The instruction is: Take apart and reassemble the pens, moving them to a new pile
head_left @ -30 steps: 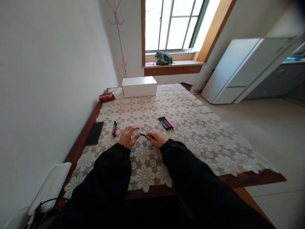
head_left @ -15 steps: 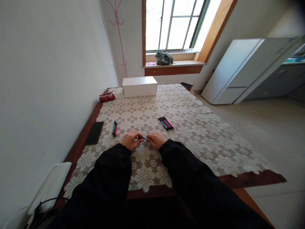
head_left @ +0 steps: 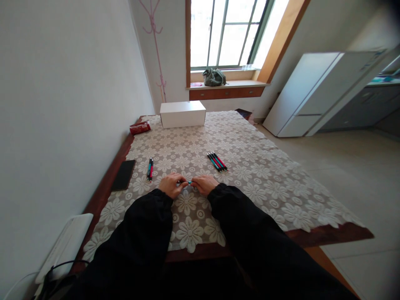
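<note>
Both hands — left hand (head_left: 169, 186), right hand (head_left: 204, 184) — pinch a teal pen (head_left: 186, 182) lying crosswise, left-to-right.

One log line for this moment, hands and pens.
left hand: grips teal pen | right hand: grips same pen | pen pair: left | pen group: right

Bright window (head_left: 225, 33), white walls (head_left: 62, 104)

I can see only a short teal stretch of the pen (head_left: 188, 182) between my left hand (head_left: 170, 185) and right hand (head_left: 203, 183), whose fingers cover both ends.
</note>
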`<state>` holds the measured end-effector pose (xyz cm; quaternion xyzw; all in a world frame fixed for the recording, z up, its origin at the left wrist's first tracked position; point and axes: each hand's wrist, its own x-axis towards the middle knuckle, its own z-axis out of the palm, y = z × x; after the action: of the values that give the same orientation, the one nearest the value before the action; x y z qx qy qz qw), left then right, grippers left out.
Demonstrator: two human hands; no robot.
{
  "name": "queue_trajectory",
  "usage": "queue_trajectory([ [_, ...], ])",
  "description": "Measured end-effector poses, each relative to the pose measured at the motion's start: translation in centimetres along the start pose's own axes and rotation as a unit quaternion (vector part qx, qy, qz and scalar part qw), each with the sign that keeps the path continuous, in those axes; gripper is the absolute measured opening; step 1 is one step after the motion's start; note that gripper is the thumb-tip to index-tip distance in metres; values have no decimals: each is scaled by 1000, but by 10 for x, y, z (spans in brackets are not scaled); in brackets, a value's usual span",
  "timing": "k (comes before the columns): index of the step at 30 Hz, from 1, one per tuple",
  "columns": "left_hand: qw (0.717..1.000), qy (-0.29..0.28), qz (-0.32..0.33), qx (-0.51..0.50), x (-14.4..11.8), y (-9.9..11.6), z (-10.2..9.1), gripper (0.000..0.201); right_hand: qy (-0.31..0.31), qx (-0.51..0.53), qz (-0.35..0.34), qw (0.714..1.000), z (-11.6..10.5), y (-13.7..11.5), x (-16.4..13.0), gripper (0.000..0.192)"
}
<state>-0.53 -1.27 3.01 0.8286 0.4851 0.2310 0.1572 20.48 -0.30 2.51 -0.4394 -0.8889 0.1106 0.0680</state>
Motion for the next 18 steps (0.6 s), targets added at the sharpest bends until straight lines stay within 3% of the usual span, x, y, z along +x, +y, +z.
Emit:
queue_trajectory([
  [10,1000,-1,11,29,-1,3,0,16,-3,-27,-6,1000,0,-3,-1,27],
  [15,999,0,-24,46,-1,5,3,44,11,-18,-16,1000,-2,-5,-1,23],
  [18,999,8,-34,37,0,4,3,45,22,7,-11,1000,-2,-3,0,20],
])
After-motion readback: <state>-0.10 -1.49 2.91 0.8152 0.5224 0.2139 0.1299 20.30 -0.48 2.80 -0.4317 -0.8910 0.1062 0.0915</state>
